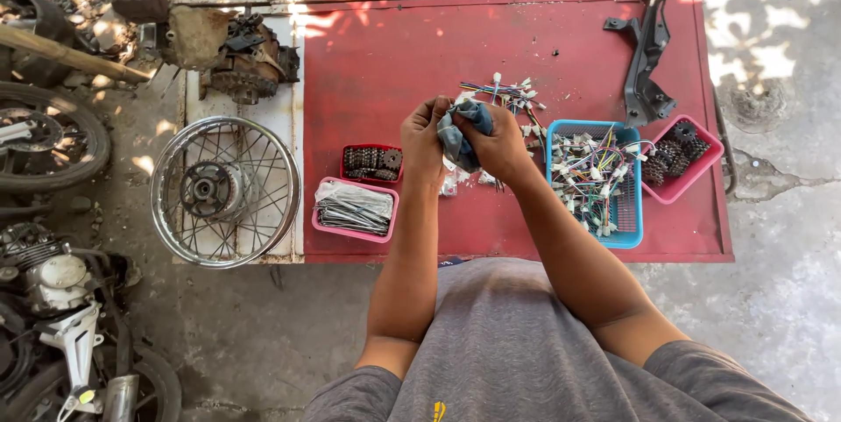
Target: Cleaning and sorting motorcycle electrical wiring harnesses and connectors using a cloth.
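My left hand (422, 140) and my right hand (499, 143) meet above the red table (368, 63), both gripping a crumpled blue-grey cloth (457, 134). Whatever may be wrapped in the cloth is hidden. Just beyond my hands lies a loose bunch of coloured wires with white connectors (506, 93). A few small clear bags (451, 184) lie on the table under my hands.
A blue basket of wire harnesses (596, 178) and a pink tray of sprockets (683, 155) sit to the right. Left are a red tray of sprockets (372, 162) and a pink tray of spokes (354, 209). A spoked wheel (224, 191), an engine part (229, 47) and a black bracket (646, 45) lie around.
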